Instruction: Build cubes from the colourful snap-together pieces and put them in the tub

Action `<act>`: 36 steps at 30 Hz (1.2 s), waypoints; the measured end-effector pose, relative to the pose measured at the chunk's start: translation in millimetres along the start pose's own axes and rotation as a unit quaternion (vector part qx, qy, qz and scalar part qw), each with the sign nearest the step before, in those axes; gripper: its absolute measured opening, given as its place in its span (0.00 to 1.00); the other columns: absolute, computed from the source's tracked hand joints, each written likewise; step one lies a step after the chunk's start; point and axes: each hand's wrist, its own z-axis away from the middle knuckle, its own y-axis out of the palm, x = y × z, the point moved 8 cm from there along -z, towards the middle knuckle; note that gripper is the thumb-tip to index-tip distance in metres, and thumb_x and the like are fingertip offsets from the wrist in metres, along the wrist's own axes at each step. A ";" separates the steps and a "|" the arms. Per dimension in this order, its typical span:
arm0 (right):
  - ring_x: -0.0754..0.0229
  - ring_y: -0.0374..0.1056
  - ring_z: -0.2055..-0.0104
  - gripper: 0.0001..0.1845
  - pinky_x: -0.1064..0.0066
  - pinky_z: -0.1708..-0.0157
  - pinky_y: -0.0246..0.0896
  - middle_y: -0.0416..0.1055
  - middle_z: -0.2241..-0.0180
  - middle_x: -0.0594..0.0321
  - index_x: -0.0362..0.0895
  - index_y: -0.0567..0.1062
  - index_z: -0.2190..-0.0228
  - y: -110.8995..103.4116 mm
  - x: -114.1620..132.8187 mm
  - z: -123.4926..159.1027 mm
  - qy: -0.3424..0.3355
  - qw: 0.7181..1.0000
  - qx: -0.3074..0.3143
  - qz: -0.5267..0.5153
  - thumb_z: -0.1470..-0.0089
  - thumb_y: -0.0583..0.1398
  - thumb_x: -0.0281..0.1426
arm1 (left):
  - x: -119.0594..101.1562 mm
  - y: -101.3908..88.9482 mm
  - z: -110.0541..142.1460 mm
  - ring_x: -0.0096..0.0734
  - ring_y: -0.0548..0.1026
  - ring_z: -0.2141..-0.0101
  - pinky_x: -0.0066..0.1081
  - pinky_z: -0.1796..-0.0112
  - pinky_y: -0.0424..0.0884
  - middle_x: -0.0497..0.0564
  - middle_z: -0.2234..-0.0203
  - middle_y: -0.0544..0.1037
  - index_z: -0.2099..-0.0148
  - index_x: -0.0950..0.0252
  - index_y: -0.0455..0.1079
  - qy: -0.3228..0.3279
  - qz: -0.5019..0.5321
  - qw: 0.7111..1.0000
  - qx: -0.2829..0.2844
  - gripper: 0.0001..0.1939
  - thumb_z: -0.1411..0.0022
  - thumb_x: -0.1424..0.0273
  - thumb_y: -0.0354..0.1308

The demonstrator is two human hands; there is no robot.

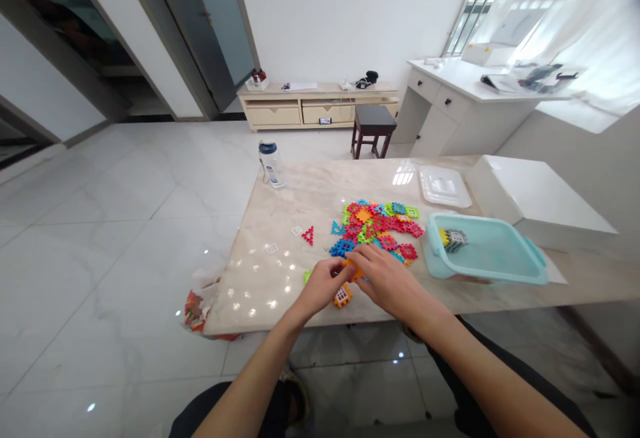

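Marble table (300,191) lies just under the fingers (367,258), where the left hand (323,285) and right hand (385,281) pinch closed on a light, stiff orange plastic piece (355,270), best held by its edges.

The orange plastic piece (354,270) was mostly hidden behind the left hand (323,285) and right hand (387,283). The stacked object (454,240) in the teal tub (487,251) was too small to identify, the water bottle (271,165) label was unreadable, and the marble surface (590,278) ran past the picture's right edge.
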 end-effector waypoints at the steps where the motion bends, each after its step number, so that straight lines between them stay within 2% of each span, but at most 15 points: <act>1: 0.44 0.73 0.42 0.22 0.50 0.41 0.74 0.76 0.47 0.51 0.46 0.74 0.44 0.7 3.6 -1.1 -0.010 1.000 0.001 0.003 0.38 0.64 0.21 | 3.0 -0.3 -1.7 0.34 0.75 0.69 0.32 0.64 0.69 0.50 0.72 0.79 0.65 0.65 0.76 -0.005 0.010 1.000 -0.001 0.26 0.34 0.44 0.65; 6: 0.41 0.73 0.39 0.29 0.45 0.42 0.75 0.74 0.42 0.47 0.48 0.69 0.37 -2.2 -2.1 -8.7 0.018 0.999 -0.047 -0.003 0.37 0.67 0.27 | 3.5 -21.3 -3.7 0.32 0.71 0.71 0.30 0.66 0.65 0.48 0.75 0.76 0.68 0.65 0.76 -0.027 0.013 0.997 -0.070 0.26 0.39 0.45 0.68; 11: 0.40 0.76 0.44 0.23 0.46 0.46 0.77 0.77 0.47 0.49 0.47 0.72 0.42 -2.4 -0.3 -16.9 0.032 0.999 -0.041 0.008 0.35 0.68 0.35 | -8.1 -24.2 0.7 0.32 0.71 0.71 0.31 0.66 0.66 0.47 0.76 0.75 0.70 0.65 0.75 -0.036 0.019 0.996 -0.082 0.27 0.37 0.45 0.66; 15: 0.41 0.75 0.42 0.21 0.46 0.43 0.76 0.77 0.46 0.50 0.47 0.73 0.42 -4.8 8.0 -16.4 0.001 0.999 -0.042 -0.003 0.35 0.66 0.29 | -12.1 -21.0 11.2 0.34 0.75 0.68 0.32 0.65 0.70 0.50 0.72 0.79 0.68 0.65 0.77 -0.040 0.050 0.995 -0.083 0.25 0.37 0.46 0.66; 19: 0.42 0.73 0.39 0.27 0.42 0.38 0.72 0.76 0.42 0.51 0.49 0.72 0.37 1.4 13.8 -5.3 -0.057 0.997 -0.028 -0.033 0.36 0.63 0.23 | -12.1 -20.5 26.1 0.36 0.79 0.67 0.32 0.63 0.73 0.52 0.71 0.82 0.65 0.65 0.78 -0.045 0.071 0.995 -0.062 0.23 0.41 0.48 0.71; 23: 0.41 0.71 0.36 0.35 0.43 0.38 0.73 0.72 0.36 0.48 0.49 0.67 0.32 7.6 12.0 4.4 -0.062 0.997 -0.025 -0.045 0.37 0.64 0.24 | -6.4 -23.3 33.7 0.36 0.79 0.67 0.32 0.63 0.73 0.54 0.70 0.83 0.63 0.66 0.79 -0.047 0.081 0.994 -0.063 0.23 0.43 0.49 0.73; 25: 0.41 0.73 0.38 0.32 0.44 0.40 0.74 0.74 0.39 0.48 0.49 0.68 0.33 8.2 11.9 4.4 -0.053 0.998 -0.020 -0.032 0.36 0.66 0.27 | -2.1 -22.4 31.2 0.36 0.80 0.67 0.32 0.63 0.73 0.54 0.69 0.84 0.62 0.66 0.79 -0.048 0.092 0.993 -0.065 0.23 0.44 0.50 0.74; 29: 0.42 0.77 0.46 0.17 0.48 0.46 0.77 0.80 0.48 0.49 0.46 0.78 0.44 2.6 5.7 -5.3 -0.006 1.000 -0.012 0.028 0.32 0.64 0.30 | -1.4 -14.8 19.2 0.36 0.81 0.65 0.33 0.60 0.75 0.55 0.66 0.85 0.61 0.66 0.80 -0.036 0.094 0.994 -0.042 0.21 0.45 0.54 0.76; 31: 0.44 0.78 0.48 0.12 0.51 0.48 0.77 0.81 0.51 0.49 0.46 0.79 0.48 -2.3 -0.9 -10.1 0.026 0.998 -0.021 0.044 0.30 0.62 0.32 | -5.7 -15.4 14.7 0.38 0.83 0.61 0.34 0.57 0.77 0.56 0.62 0.86 0.59 0.66 0.80 -0.021 0.095 0.994 -0.045 0.20 0.45 0.56 0.76; 33: 0.45 0.79 0.49 0.12 0.53 0.48 0.77 0.82 0.52 0.50 0.46 0.79 0.47 -6.2 -8.6 -11.7 0.057 0.997 -0.041 0.039 0.28 0.60 0.34 | -7.9 -19.8 12.3 0.40 0.84 0.58 0.35 0.54 0.78 0.57 0.59 0.87 0.55 0.65 0.80 -0.021 0.107 0.992 -0.058 0.21 0.45 0.58 0.77; 36: 0.45 0.79 0.46 0.19 0.52 0.45 0.77 0.82 0.48 0.51 0.48 0.75 0.39 -4.6 -18.2 -8.8 0.082 0.995 -0.051 0.011 0.28 0.60 0.34 | -5.2 -29.4 11.8 0.40 0.85 0.59 0.35 0.55 0.79 0.56 0.62 0.87 0.51 0.66 0.79 -0.044 0.117 0.988 -0.088 0.24 0.46 0.61 0.78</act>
